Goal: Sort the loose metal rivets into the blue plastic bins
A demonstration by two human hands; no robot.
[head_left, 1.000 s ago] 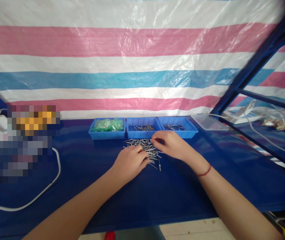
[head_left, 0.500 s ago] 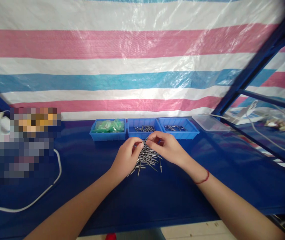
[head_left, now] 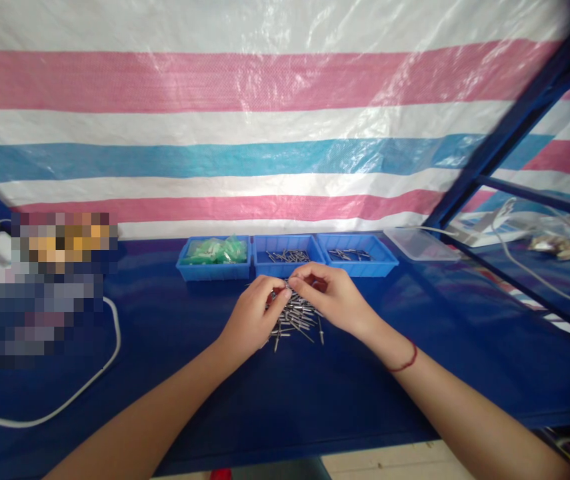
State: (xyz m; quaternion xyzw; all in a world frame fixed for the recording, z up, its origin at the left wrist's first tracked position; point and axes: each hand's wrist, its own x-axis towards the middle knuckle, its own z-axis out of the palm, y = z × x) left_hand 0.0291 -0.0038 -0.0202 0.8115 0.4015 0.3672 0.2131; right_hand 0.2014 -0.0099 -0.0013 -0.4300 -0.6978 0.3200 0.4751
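Silver blind rivets with long thin stems lie in a loose pile point(head_left: 295, 319) on the blue tabletop. Over its back part, my left hand point(head_left: 255, 310) and my right hand point(head_left: 335, 297) meet with thumbs and fingers pinched. A small piece of metal, apparently one rivet, shows between the touching fingertips; most of it is hidden by the fingers. Just behind my hands stand three blue bins in a row. The middle bin point(head_left: 259, 268) has many rivets in it, the right bin point(head_left: 372, 268) a few. Green plastic packets point(head_left: 217, 251) fill the left bin point(head_left: 215, 271).
A clear plastic lid point(head_left: 421, 245) lies right of the bins. White cable point(head_left: 117, 333) loops over the left side of the table, beside a blurred-out patch. Blue metal posts point(head_left: 505, 127) frame the space, with a striped plastic sheet point(head_left: 265, 80) behind.
My fingertips have drawn closer together, and the right ones have shifted slightly left. The pile and bins look unchanged; the view has moved a little.
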